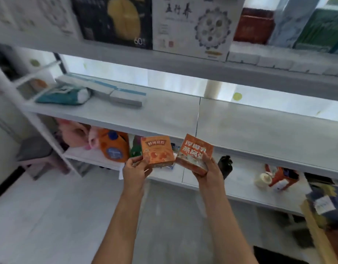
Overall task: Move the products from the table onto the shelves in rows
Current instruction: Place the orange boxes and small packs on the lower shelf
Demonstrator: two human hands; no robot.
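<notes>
Carrying 2 orange boxes up to the shelf (164,111).
Left hand (134,172) grips one box (157,152), right hand (208,168) grips the other box (194,153); next, prob. set both down side by side in a row.

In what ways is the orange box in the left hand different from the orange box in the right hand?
The left box faces the camera almost squarely, while the right box is turned, showing a top edge and a side. The left box carries small white characters on a darker band; the right box carries larger ones filling its upper face. The left hand grips its box at the lower left corner; the right hand wraps its box's lower right. Both are orange cartons held before the middle shelf.
</notes>
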